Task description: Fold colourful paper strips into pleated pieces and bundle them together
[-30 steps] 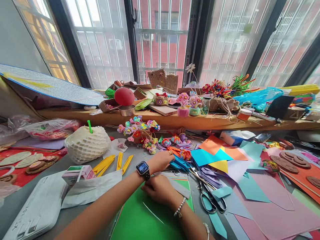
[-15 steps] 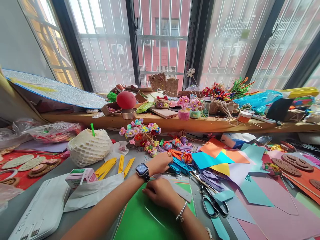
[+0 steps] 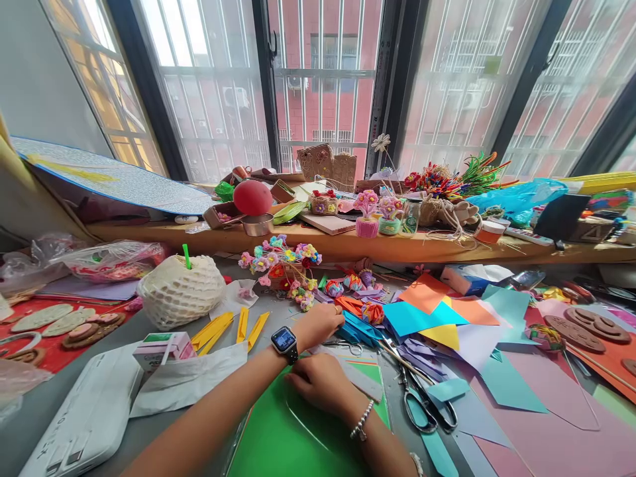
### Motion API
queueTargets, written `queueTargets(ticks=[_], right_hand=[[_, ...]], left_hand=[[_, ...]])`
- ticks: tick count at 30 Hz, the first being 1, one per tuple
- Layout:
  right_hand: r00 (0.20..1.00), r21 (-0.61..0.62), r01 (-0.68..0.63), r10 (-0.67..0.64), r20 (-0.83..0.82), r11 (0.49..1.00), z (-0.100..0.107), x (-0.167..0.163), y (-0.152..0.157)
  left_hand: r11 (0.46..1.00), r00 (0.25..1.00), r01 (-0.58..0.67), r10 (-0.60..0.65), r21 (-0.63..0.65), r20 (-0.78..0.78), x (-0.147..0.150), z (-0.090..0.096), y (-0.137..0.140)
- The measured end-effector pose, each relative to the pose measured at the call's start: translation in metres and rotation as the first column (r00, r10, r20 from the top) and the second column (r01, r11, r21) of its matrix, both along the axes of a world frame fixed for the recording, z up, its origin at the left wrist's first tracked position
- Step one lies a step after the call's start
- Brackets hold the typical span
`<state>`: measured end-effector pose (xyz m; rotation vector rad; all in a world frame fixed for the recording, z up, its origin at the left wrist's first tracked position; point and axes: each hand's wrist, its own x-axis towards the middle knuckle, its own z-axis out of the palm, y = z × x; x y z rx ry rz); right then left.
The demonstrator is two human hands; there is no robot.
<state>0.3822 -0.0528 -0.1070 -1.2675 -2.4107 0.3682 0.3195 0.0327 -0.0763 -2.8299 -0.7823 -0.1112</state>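
Note:
My left hand [image 3: 318, 324], with a black smartwatch [image 3: 285, 340] on its wrist, stretches forward. Its fingers are closed at the left end of a bundle of blue paper strips [image 3: 360, 328]. Nearer to me, my right hand [image 3: 322, 382] rests over a green sheet [image 3: 293, 437], below the left wrist. The right fingers are curled under, so whatever they hold is hidden. A flat greyish strip [image 3: 362, 381] emerges beside the right hand. Small scissors [image 3: 354, 347] lie just beyond it, partly covered.
Black-handled scissors [image 3: 422, 411] and purple paper strips [image 3: 424, 358] lie to the right, among coloured sheets [image 3: 546, 411]. At left are yellow folded strips [image 3: 213, 331], a net-wrapped coconut [image 3: 181, 291] and a white power bank [image 3: 84, 411]. Crocheted flowers [image 3: 281, 258] stand ahead, before a cluttered wooden sill [image 3: 308, 245].
The view has shifted very slightly. Both hands keep their places, and the smartwatch face is now lit.

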Motion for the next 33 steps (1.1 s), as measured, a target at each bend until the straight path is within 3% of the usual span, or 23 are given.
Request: queueTargets(ticks=[7,13,24,33], right_hand=[[1.000,0.007,0.001,-0.001,0.023,1.000,0.001,0.000,0.000],[0.999,-0.009,0.010,-0.010,0.047,1.000,0.006,-0.001,-0.001],[0.999,-0.015,0.022,-0.022,0.034,1.000,0.009,-0.001,-0.003],[1.000,0.009,0.030,-0.030,0.007,1.000,0.005,-0.002,-0.002]], left_hand=[[0.999,0.997,-0.038,0.037,0.011,0.066,0.001,-0.001,0.000],[0.998,0.998,-0.062,0.062,-0.003,0.002,0.002,0.002,0.001],[0.999,0.995,0.015,-0.020,-0.049,-0.102,0.003,0.013,-0.001],[0.998,0.998,0.032,-0.035,-0.057,-0.053,0.001,0.028,0.000]])
